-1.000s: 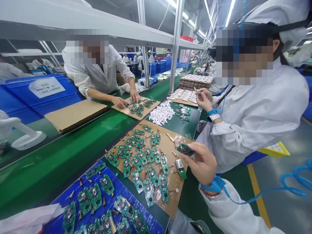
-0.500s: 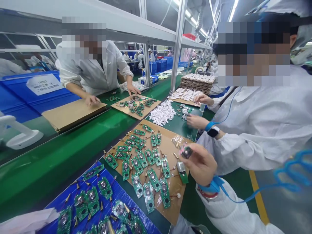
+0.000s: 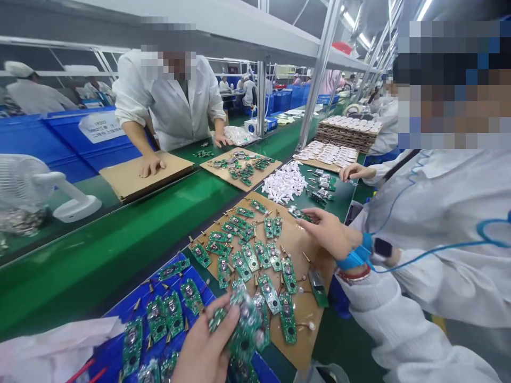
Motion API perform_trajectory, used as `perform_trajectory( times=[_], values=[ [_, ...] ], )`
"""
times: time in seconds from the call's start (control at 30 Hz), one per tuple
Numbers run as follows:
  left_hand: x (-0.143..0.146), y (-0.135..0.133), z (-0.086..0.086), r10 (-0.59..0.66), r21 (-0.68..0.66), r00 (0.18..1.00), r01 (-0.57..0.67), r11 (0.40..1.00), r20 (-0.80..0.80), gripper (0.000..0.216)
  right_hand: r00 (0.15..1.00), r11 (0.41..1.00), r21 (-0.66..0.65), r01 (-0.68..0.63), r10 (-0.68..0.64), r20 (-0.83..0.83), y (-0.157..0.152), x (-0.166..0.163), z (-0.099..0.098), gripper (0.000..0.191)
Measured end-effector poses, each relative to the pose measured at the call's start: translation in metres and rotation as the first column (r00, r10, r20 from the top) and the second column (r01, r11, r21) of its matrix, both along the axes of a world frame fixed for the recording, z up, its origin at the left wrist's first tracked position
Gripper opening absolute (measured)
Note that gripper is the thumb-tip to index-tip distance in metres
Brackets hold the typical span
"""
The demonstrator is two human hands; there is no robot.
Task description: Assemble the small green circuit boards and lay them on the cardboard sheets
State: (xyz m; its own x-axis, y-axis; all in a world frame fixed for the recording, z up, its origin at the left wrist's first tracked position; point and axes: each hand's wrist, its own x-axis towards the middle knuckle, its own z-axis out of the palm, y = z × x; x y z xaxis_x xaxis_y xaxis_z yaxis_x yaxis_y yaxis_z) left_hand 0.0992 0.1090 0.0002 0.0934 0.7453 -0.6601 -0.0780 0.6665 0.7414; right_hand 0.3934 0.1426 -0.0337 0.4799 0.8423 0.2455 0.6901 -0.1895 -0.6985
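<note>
Left hand point(image 3: 203, 346) curled, right hand point(image 3: 329, 232) outstretched

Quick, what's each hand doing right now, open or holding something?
Left hand: closed, holding green circuit boards.
Right hand: fingers closed on a circuit board.

Bright overhead tubes point(image 3: 423, 9), stretched edges

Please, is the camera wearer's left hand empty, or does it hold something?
Not empty: the left hand grips at least one green circuit board, seen blurred beside the thumb.
</note>
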Motion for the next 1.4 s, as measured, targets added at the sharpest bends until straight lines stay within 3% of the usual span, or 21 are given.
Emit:
perform_trajectory(
  times=[0.1, 0.17, 0.3, 0.4, 0.5, 0.57, 0.67, 0.83, 0.97, 1.07, 1.13, 1.2, 1.3, 1.4],
  values=[
    [0.031, 0.021, 0.001, -0.092, 0.065, 0.991, 0.086, 0.994, 0.098, 0.042, 0.998, 0.996, -0.084, 0.044, -0.039, 0.055, -0.012, 0.016, -0.027, 0.034],
    [0.050, 0.031, -0.002, -0.146, 0.128, 0.974, 0.125, 0.984, 0.173, 0.037, 0.996, 0.991, -0.134, 0.030, -0.018, 0.089, -0.016, 0.022, -0.033, 0.027],
    [0.073, 0.040, -0.009, -0.153, 0.156, 0.951, 0.113, 0.981, 0.270, 0.023, 0.988, 0.983, -0.184, -0.012, 0.040, 0.151, -0.025, 0.018, -0.015, 0.025],
    [0.070, 0.040, -0.009, -0.133, 0.148, 0.943, 0.091, 0.985, 0.305, 0.021, 0.977, 0.983, -0.183, -0.011, 0.050, 0.209, -0.038, 0.000, 0.008, 0.019],
    [0.057, 0.037, -0.005, -0.076, 0.144, 0.956, 0.036, 0.989, 0.283, 0.021, 0.966, 0.957, -0.276, -0.092, 0.153, 0.209, -0.055, -0.031, 0.014, 0.010],
    [0.049, 0.033, -0.001, -0.025, 0.137, 0.969, -0.009, 0.991, 0.245, 0.020, 0.961, 0.924, -0.354, -0.143, 0.216, 0.174, -0.061, -0.053, 0.006, 0.011],
    [0.041, 0.027, 0.003, 0.018, 0.100, 0.982, -0.037, 0.994, 0.189, 0.019, 0.974, 0.917, -0.387, -0.100, 0.169, 0.150, -0.056, -0.072, -0.017, 0.019],
    [0.033, 0.016, -0.002, 0.020, 0.103, 0.985, -0.038, 0.994, 0.172, 0.018, 0.996, 0.930, -0.361, -0.072, 0.086, 0.022, -0.045, -0.064, -0.036, 0.021],
    [0.027, 0.009, -0.008, 0.017, 0.099, 0.987, -0.033, 0.995, 0.158, 0.021, 0.991, 0.958, -0.269, -0.098, 0.071, -0.109, -0.061, -0.050, -0.023, 0.025],
    [0.029, 0.003, -0.007, -0.021, 0.077, 0.988, 0.009, 0.997, 0.150, 0.025, 0.984, 0.997, 0.011, -0.075, 0.076, -0.161, -0.081, -0.048, -0.005, 0.026],
    [0.033, 0.000, -0.004, -0.039, 0.059, 0.988, 0.030, 0.998, 0.151, 0.028, 0.978, 0.959, 0.265, -0.102, 0.145, -0.151, -0.093, -0.051, 0.006, 0.018],
    [0.039, -0.003, -0.003, -0.060, 0.063, 0.985, 0.050, 0.997, 0.163, 0.031, 0.973, 0.888, 0.434, -0.153, 0.213, -0.093, -0.101, -0.055, 0.015, 0.017],
    [0.047, -0.004, -0.007, -0.113, 0.102, 0.973, 0.094, 0.990, 0.200, 0.035, 0.965, 0.815, 0.543, -0.201, 0.260, -0.034, -0.106, -0.059, 0.022, 0.029],
    [0.056, -0.003, -0.018, -0.183, 0.173, 0.960, 0.147, 0.974, 0.214, 0.042, 0.958, 0.786, 0.576, -0.226, 0.286, -0.014, -0.107, -0.061, 0.024, 0.036]
  ],
)
